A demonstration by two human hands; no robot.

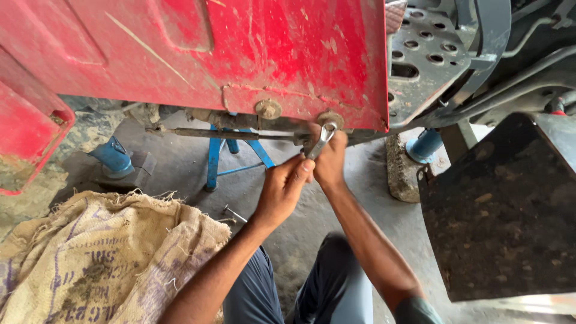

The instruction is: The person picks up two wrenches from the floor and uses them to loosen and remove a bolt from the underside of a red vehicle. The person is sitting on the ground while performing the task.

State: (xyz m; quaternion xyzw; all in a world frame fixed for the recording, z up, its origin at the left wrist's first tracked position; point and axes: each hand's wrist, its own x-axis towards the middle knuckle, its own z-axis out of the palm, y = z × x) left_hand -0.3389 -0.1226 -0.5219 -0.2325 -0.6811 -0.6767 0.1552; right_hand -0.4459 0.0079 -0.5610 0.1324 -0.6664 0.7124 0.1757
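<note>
On the floor nearest the camera lies a burlap sack (pixel 102 252). Beyond it the left hand (pixel 282 189) closes around a ring spanner (pixel 321 141), while the right hand (pixel 330 159) curls behind it, under the red panel's (pixel 240 54) lower bolt (pixel 330 119).

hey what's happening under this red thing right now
A person crouched on the floor has both hands at the bottom edge of a red metal panel. The left hand and right hand hold a silver wrench with its ring end up by a round washer. A burlap sack lies nearby.
</note>
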